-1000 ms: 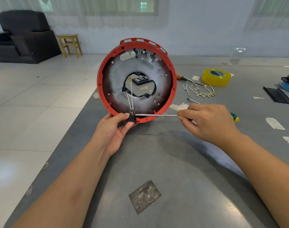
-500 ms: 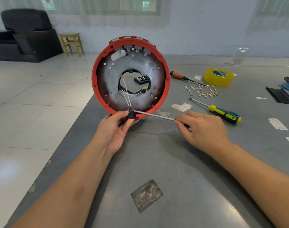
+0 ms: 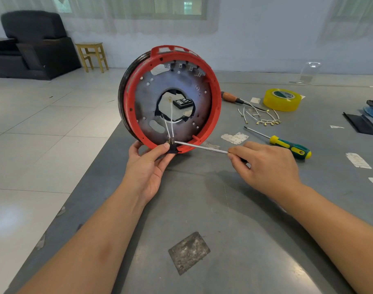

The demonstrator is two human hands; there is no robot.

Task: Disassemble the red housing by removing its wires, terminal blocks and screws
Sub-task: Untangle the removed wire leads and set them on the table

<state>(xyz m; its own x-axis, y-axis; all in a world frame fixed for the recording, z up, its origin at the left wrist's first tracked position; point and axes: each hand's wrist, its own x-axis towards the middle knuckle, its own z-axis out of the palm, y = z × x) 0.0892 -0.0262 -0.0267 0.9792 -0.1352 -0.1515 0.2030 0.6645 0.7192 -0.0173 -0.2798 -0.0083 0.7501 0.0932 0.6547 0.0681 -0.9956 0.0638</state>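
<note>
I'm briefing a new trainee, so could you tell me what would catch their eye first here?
First the red housing, standing on edge near the grey table's far left corner. At its lower rim the left hand pinches a small black terminal block, while the right hand points a screwdriver at it. A yellow tape roll sits far right.

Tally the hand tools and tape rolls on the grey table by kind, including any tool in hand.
Screwdrivers: 3, the one in the right hand at, a green-and-yellow one, a wooden-handled one
Yellow tape rolls: 1
Total: 4
</note>
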